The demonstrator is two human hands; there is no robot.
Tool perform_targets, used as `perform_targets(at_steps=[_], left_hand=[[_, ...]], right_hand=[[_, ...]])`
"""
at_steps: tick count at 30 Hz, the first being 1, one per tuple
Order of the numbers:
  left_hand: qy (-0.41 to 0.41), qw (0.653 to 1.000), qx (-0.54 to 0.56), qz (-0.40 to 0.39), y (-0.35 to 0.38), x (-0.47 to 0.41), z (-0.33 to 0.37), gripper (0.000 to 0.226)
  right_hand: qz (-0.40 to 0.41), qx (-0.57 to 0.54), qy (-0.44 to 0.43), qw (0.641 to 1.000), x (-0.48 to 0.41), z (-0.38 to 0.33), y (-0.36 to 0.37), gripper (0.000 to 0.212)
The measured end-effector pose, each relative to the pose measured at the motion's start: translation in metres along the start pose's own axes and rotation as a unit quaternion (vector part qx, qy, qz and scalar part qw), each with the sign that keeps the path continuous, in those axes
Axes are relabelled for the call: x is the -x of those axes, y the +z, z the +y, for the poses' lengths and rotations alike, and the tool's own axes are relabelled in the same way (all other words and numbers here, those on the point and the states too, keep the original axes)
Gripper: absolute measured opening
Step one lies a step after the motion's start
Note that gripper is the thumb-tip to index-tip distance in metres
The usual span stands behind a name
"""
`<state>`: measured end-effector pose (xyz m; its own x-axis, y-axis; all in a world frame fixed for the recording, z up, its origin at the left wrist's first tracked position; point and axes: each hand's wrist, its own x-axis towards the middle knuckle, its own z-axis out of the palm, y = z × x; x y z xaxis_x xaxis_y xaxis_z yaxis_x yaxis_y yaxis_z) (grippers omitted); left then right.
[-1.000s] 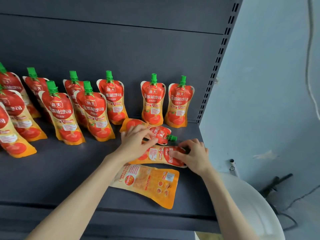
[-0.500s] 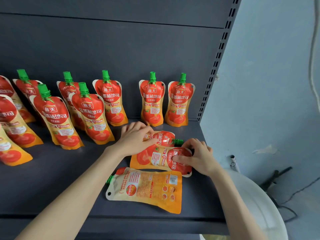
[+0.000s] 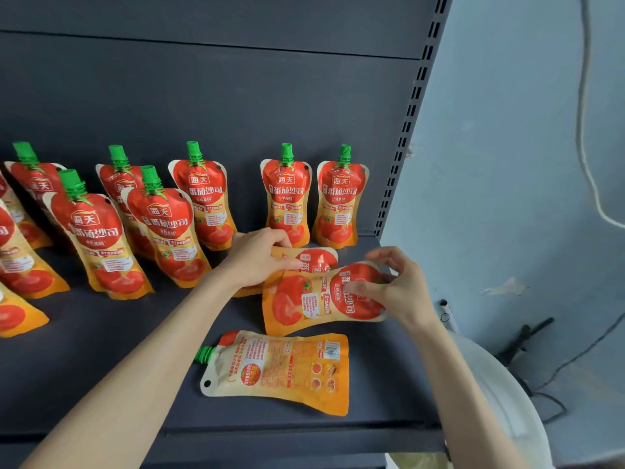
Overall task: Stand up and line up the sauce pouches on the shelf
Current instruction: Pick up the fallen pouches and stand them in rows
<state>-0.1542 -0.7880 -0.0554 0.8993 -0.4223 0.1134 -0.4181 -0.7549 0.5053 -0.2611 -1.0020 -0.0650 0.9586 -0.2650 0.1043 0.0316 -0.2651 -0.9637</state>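
Observation:
Several red-and-orange sauce pouches with green caps stand along the dark shelf (image 3: 101,360); the two at the far right (image 3: 285,198) (image 3: 340,201) lean against the back panel. Three pouches lie flat near the right end. My right hand (image 3: 395,289) grips the spout end of the middle lying pouch (image 3: 304,302), lifting that end off the shelf. My left hand (image 3: 257,258) rests on the lying pouch behind it (image 3: 318,260), fingers pinching its edge. A third pouch (image 3: 284,370) lies back-side up near the front edge, cap pointing left.
The shelf's slotted upright (image 3: 409,113) and a pale blue wall (image 3: 507,164) bound the right side. A white round object (image 3: 507,401) sits below the shelf at the right. A cable (image 3: 585,96) hangs on the wall.
My right hand has raised the middle pouch's spout end and pulled it rightward. My left hand stayed on the rear lying pouch. The camera moved closer.

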Motion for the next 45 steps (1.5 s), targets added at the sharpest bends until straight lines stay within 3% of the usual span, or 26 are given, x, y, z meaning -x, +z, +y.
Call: perform_targets(at_steps=[4, 9, 15, 17, 20, 24, 41, 45], left_hand=[[-0.007, 0.986, 0.124, 0.113, -0.014, 0.006, 0.005, 0.026], [0.020, 0.948, 0.235, 0.212, -0.020, 0.014, 0.006, 0.026], [-0.004, 0.913, 0.368, 0.178, -0.010, 0.030, -0.001, 0.016], [-0.014, 0.903, 0.404, 0.146, -0.008, 0.034, -0.004, 0.025], [-0.022, 0.919, 0.376, 0.114, -0.001, 0.036, -0.005, 0.041], [-0.020, 0.923, 0.366, 0.115, 0.003, 0.036, -0.006, 0.043], [-0.019, 0.929, 0.333, 0.162, 0.010, 0.038, -0.014, 0.044], [-0.050, 0.936, 0.306, 0.169, 0.015, 0.048, -0.017, 0.062]], right_hand=[[0.076, -0.075, -0.040, 0.993, -0.012, -0.022, -0.001, 0.052], [0.091, -0.099, -0.107, 0.985, -0.031, -0.054, 0.018, 0.053], [0.043, -0.080, -0.139, 0.986, -0.036, -0.047, 0.034, 0.037], [0.009, -0.070, -0.117, 0.991, -0.033, -0.031, 0.038, 0.033], [-0.039, -0.051, -0.068, 0.996, -0.024, -0.001, 0.043, 0.035], [-0.002, -0.066, -0.059, 0.996, -0.020, 0.013, 0.044, 0.048], [-0.025, -0.033, -0.053, 0.998, -0.006, 0.027, 0.039, 0.037], [-0.034, -0.034, -0.041, 0.998, -0.005, 0.028, 0.038, 0.037]])
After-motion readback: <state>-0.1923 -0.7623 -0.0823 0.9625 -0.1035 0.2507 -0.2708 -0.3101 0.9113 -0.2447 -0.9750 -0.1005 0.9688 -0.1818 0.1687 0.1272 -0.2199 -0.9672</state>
